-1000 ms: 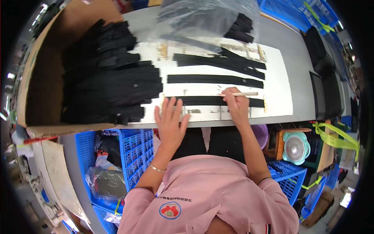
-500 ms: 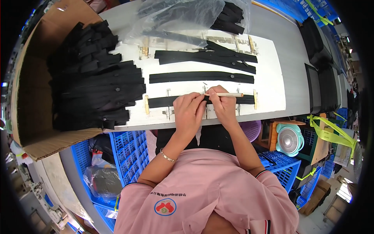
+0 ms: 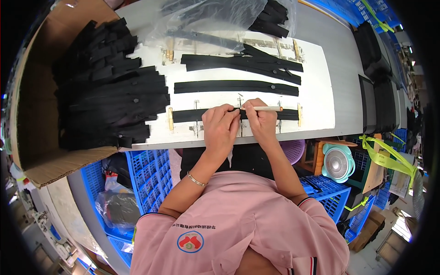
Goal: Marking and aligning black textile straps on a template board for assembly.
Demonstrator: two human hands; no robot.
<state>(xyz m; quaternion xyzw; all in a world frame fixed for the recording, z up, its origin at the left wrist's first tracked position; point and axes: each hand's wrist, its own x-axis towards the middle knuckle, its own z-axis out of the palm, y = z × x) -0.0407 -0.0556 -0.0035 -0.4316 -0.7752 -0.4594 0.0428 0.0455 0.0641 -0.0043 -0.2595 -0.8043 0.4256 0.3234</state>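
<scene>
Head view: taking the two hands as the middle of the clock, a black strip [image 3: 188, 115] lies flat beneath them on a white board [image 3: 316, 101], running from nine o'clock to three. The right hand [image 3: 261, 123] pinches a pale pencil-like stick [image 3: 266, 108] between thumb and fingers; its tip is at the strip's upper edge, its other end pointing to about two o'clock. The left hand [image 3: 220, 130] rests on the strip just beside that tip, fingers bent and drawn together; whether it pinches the fabric I cannot tell.

At twelve o'clock lies a second strip [image 3: 229, 86], with overlapping strips [image 3: 238, 63] beyond it. A clear plastic bag [image 3: 206, 20] sits at eleven. Toward ten is a heap of black strips [image 3: 110, 91], partly inside a cardboard box [image 3: 34, 101] at nine. Below table level, a blue crate [image 3: 153, 176] stands at eight and a turquoise fan [image 3: 338, 162] near four.
</scene>
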